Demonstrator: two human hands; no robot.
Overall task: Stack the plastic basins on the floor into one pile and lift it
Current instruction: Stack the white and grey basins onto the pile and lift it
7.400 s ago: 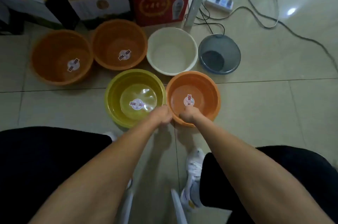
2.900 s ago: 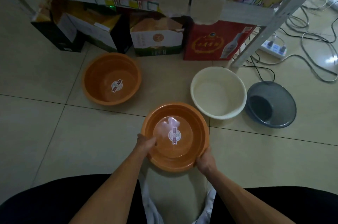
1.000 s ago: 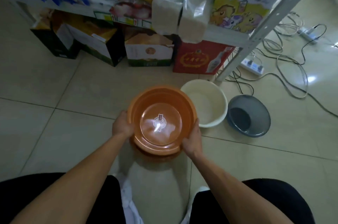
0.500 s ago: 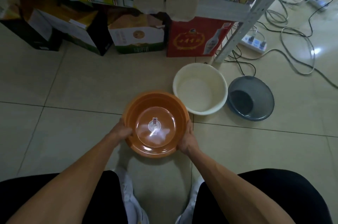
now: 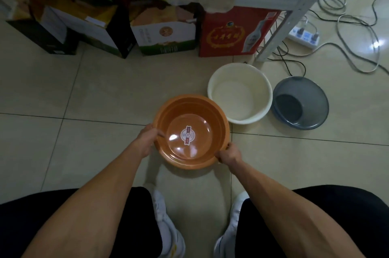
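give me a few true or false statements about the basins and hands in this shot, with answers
1. Both hands hold the orange basin by its rim. True: the left hand is on its left edge and the right hand on its lower right edge.
2. The white basin sits inside the grey basin. False: they stand side by side on the floor, white to the left of grey.
3. The orange basin has a round sticker on its bottom. True.
4. A yellow basin stands apart on the floor beside the boxes. False: none stands apart; only orange, white and grey basins show.
5. The power strip lies inside the white basin. False: it lies on the floor beyond the basins.
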